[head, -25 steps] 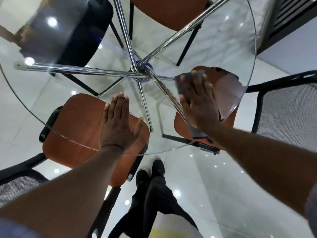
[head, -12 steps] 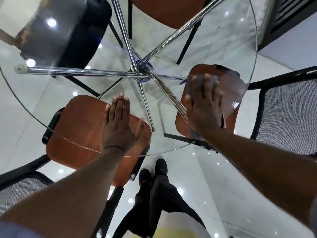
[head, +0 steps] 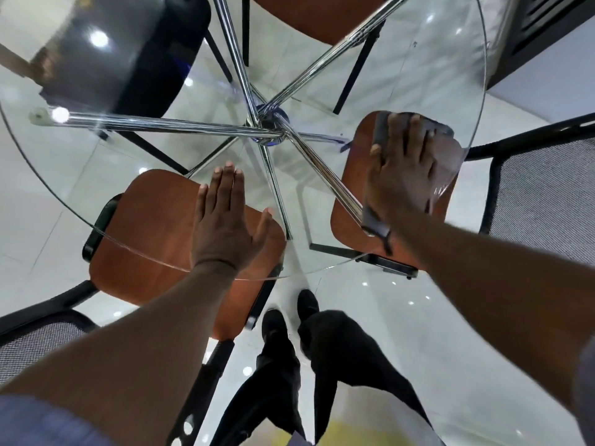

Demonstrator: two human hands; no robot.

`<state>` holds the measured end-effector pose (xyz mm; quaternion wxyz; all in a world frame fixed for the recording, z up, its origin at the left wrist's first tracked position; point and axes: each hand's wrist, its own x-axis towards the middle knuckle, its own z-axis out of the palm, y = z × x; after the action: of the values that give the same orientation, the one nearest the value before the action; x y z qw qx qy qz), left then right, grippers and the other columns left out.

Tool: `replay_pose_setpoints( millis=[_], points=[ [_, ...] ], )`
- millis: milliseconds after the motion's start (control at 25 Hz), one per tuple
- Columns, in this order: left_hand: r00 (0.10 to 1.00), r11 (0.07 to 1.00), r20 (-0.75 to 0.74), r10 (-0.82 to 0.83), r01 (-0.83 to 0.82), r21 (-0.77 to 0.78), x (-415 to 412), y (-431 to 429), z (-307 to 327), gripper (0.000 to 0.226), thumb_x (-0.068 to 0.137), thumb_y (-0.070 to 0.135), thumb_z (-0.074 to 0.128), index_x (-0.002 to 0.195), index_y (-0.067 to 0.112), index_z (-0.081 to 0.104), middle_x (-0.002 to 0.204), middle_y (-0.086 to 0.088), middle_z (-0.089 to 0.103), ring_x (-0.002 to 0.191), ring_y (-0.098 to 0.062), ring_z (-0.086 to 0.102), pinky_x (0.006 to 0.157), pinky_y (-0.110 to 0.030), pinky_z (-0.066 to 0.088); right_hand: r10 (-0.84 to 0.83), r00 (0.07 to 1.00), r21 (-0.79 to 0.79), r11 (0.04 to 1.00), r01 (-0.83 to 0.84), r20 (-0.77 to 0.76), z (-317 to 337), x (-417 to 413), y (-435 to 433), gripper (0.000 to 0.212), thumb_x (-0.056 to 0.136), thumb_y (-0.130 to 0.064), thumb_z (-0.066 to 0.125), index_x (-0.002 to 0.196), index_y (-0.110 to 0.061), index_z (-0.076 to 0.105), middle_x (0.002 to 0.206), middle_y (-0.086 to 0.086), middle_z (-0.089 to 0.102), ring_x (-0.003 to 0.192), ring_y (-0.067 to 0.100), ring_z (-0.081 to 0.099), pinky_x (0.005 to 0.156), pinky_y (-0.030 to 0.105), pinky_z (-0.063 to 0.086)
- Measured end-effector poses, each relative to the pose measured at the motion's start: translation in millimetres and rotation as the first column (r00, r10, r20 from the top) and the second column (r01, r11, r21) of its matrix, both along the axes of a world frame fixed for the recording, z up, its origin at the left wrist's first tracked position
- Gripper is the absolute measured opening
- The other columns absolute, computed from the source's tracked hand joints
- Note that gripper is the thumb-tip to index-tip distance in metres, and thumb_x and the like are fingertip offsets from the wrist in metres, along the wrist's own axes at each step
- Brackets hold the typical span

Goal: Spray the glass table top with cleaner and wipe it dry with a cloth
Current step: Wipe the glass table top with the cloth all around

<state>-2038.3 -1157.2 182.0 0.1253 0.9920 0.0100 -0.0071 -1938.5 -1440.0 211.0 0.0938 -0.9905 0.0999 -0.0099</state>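
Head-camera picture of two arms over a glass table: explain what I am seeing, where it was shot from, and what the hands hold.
There is no machine here: a person wears one wide-angle camera on the head, looking down, so both bare arms are their own. Below is a round glass table top; through it show its chrome legs and brown chair seats. The left hand lies flat on the glass, holding nothing. The right hand presses a grey cloth flat against the glass near its right edge. No spray bottle is in view.
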Motion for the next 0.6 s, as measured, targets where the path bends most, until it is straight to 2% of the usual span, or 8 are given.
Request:
replay_pose_setpoints(
  millis=[40,80,160,200,240,320,480,600],
  points=[
    [1.0,1.0,0.006,-0.001,0.001,0.003,0.0,-1.3,1.3,0.085,0.102,0.06,0.037,0.163,0.005,0.019,0.172,-0.012,0.015,0.161,-0.027,0.009,0.129,-0.05,0.012,0.097,0.995,-0.037,0.995,-0.097,0.001,-1.0,-19.6,13.3,0.064,0.11,-0.05,0.035,0.171,-0.04,0.016,0.181,0.007,0.012,0.165,0.042,0.015,0.131,0.062,0.019],
    [1.0,1.0,0.012,0.005,-0.005,0.01,-0.7,-1.7,2.7,0.085,0.102,0.06,0.038,0.163,0.004,0.02,0.172,-0.013,0.017,0.16,-0.028,0.01,0.129,-0.05,0.012,0.314,0.949,-0.058,0.947,-0.315,-0.024,-3.7,-33.7,22.2,0.064,0.11,-0.049,0.039,0.171,-0.041,0.018,0.181,0.007,0.014,0.164,0.044,0.015,0.129,0.061,0.019],
    [1.0,1.0,0.012,0.006,-0.006,0.019,-1.4,-2.7,2.7,0.084,0.101,0.059,0.039,0.162,0.003,0.022,0.171,-0.014,0.02,0.16,-0.029,0.013,0.129,-0.05,0.013,0.79,0.608,-0.069,0.605,-0.794,-0.076,-6.7,-25.2,16.1,0.06,0.11,-0.05,0.042,0.169,-0.043,0.028,0.18,0.003,0.02,0.165,0.04,0.018,0.128,0.055,0.022],
    [1.0,1.0,0.008,0.006,-0.006,0.026,0.4,-3.3,2.3,0.084,0.101,0.059,0.039,0.162,0.003,0.023,0.17,-0.015,0.021,0.16,-0.03,0.014,0.129,-0.05,0.013,0.897,0.438,-0.06,0.435,-0.899,-0.061,-8.4,-6.7,8.8,0.057,0.111,-0.051,0.043,0.167,-0.043,0.034,0.179,0.0,0.024,0.165,0.037,0.02,0.128,0.053,0.025],
    [1.0,0.999,0.005,0.005,-0.005,0.035,0.7,-3.6,2.7,0.084,0.101,0.059,0.039,0.161,0.003,0.024,0.17,-0.015,0.022,0.159,-0.03,0.014,0.129,-0.05,0.012,0.934,0.355,-0.048,0.353,-0.934,-0.042,-10.3,11.1,3.9,0.055,0.111,-0.051,0.043,0.165,-0.042,0.038,0.178,-0.001,0.027,0.164,0.036,0.023,0.127,0.052,0.028],
    [1.0,0.999,0.013,0.012,-0.012,0.034,-0.1,-3.9,2.0,0.084,0.1,0.059,0.04,0.161,0.003,0.025,0.17,-0.015,0.023,0.159,-0.03,0.016,0.129,-0.049,0.012,0.916,0.4,-0.045,0.4,-0.915,0.008,-13.0,46.3,1.0,0.055,0.111,-0.051,0.046,0.164,-0.039,0.042,0.176,0.0,0.032,0.162,0.037,0.029,0.125,0.053,0.033],
    [0.999,1.0,0.027,0.019,-0.02,0.022,4.4,-6.6,5.9,0.082,0.098,0.059,0.044,0.156,0.002,0.035,0.164,-0.018,0.033,0.156,-0.033,0.024,0.127,-0.053,0.018,0.735,0.675,-0.045,0.678,-0.734,0.061,-3.6,96.8,-33.1,0.059,0.109,-0.05,0.046,0.165,-0.036,0.04,0.175,0.005,0.034,0.161,0.038,0.032,0.126,0.056,0.035],
    [0.996,0.998,0.083,0.019,-0.023,0.05,28.9,-19.7,22.6,0.076,0.095,0.06,0.049,0.144,0.001,0.047,0.148,-0.022,0.046,0.143,-0.04,0.039,0.122,-0.056,0.025,0.34,0.935,-0.007,0.94,-0.341,0.101,-2.8,81.3,-58.9,0.059,0.111,-0.051,0.038,0.168,-0.039,0.032,0.178,0.005,0.028,0.162,0.037,0.028,0.127,0.058,0.031]
  ],
)
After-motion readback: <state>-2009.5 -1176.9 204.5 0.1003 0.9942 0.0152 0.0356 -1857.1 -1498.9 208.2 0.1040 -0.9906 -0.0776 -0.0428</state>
